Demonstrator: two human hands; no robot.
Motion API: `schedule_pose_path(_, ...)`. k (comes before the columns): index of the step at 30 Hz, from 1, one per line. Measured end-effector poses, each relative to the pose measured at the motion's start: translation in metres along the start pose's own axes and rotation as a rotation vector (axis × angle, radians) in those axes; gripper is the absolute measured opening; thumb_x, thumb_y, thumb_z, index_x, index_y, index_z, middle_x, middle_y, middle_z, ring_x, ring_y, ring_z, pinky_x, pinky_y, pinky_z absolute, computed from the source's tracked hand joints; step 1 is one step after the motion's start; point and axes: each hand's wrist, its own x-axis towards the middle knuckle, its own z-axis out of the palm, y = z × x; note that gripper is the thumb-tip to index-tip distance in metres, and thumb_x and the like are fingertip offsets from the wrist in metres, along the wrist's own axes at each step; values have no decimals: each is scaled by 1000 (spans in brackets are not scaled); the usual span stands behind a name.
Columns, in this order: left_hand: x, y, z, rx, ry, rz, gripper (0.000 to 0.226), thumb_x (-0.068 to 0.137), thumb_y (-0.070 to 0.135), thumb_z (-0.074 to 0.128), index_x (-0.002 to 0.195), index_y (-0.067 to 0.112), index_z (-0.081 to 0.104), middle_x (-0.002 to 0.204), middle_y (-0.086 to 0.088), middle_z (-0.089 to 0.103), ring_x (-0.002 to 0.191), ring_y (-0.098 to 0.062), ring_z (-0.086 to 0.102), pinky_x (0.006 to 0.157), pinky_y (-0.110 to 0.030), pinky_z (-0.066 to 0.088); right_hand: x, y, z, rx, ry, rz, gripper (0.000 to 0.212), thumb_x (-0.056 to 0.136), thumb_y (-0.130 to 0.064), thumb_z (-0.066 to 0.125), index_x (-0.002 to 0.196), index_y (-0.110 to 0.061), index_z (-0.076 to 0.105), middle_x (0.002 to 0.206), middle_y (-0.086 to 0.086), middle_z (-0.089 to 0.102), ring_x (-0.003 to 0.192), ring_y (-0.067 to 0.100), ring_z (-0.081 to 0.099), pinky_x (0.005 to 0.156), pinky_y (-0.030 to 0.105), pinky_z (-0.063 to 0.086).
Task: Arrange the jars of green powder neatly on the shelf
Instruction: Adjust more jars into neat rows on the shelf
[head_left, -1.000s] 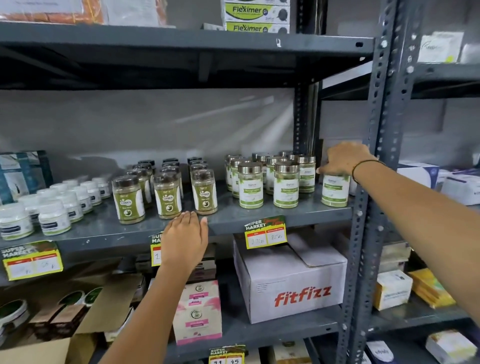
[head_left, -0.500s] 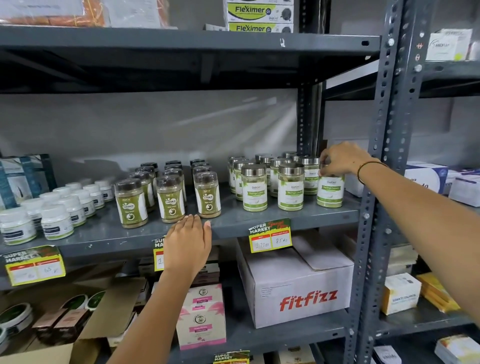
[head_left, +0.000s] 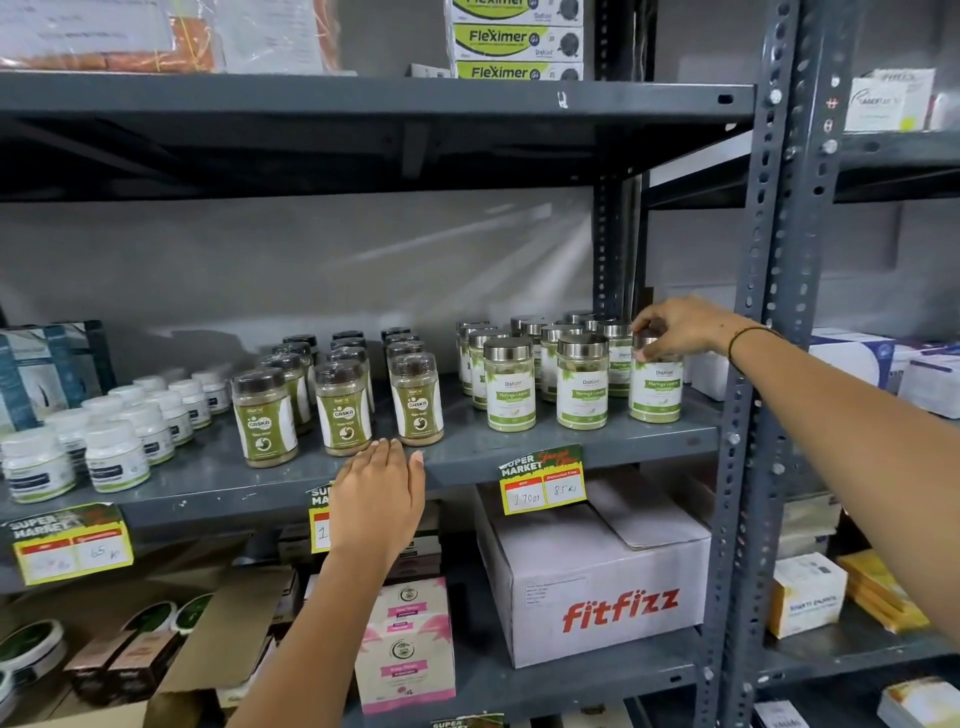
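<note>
Several silver-lidded jars of green powder (head_left: 582, 382) with white and green labels stand in rows on the right part of the grey metal shelf (head_left: 467, 457). My right hand (head_left: 675, 327) grips the lid of the rightmost front jar (head_left: 655, 387), which stands upright on the shelf in line with the two other front jars. My left hand (head_left: 379, 493) rests flat on the shelf's front edge with fingers together, holding nothing, just below the dark-lidded Gaska jars (head_left: 343, 410).
Small white tubs (head_left: 117, 454) fill the shelf's left end. A steel upright (head_left: 769, 364) stands right of the held jar, with my forearm across it. Yellow price tags (head_left: 543, 486) hang on the shelf edge. A Fitfizz carton (head_left: 597, 577) sits below.
My right hand has slid the rightmost jar leftward along the shelf, closer to the front row, and now grips its lid with fingertips. My left hand has stayed on the shelf edge.
</note>
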Motion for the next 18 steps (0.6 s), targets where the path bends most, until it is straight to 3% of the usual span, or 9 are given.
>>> schedule_pose_path(4,0,0,1,-4,3,-2,62,95,43,24,114,2,66,113,-16,69,110,-29,63,95,-42,48,1,-3,1,67,87,-46,67,87,-41,70,146,-18,45,148,11,48,134,30,47,108,39,37)
schedule_pose_path(7,1,0,2,-5,4,-3,62,95,43,24,114,2,66,113,-16,69,110,-28,63,95,-41,48,3,-14,6,104,205,-145,64,90,-52,59,143,-17,50,143,11,55,129,29,52,103,38,42)
schedule_pose_path(12,1,-1,1,4,2,-2,61,96,44,24,118,3,64,117,-14,68,113,-27,61,97,-41,47,1,-43,17,41,99,-226,80,81,-72,54,138,-16,55,133,9,62,118,25,60,96,36,49)
schedule_pose_path(18,0,-1,1,5,13,-5,62,95,44,23,118,4,65,117,-14,68,113,-27,61,97,-41,46,4,-54,26,21,49,-214,76,75,-65,69,135,-20,57,133,8,62,119,26,59,102,37,46)
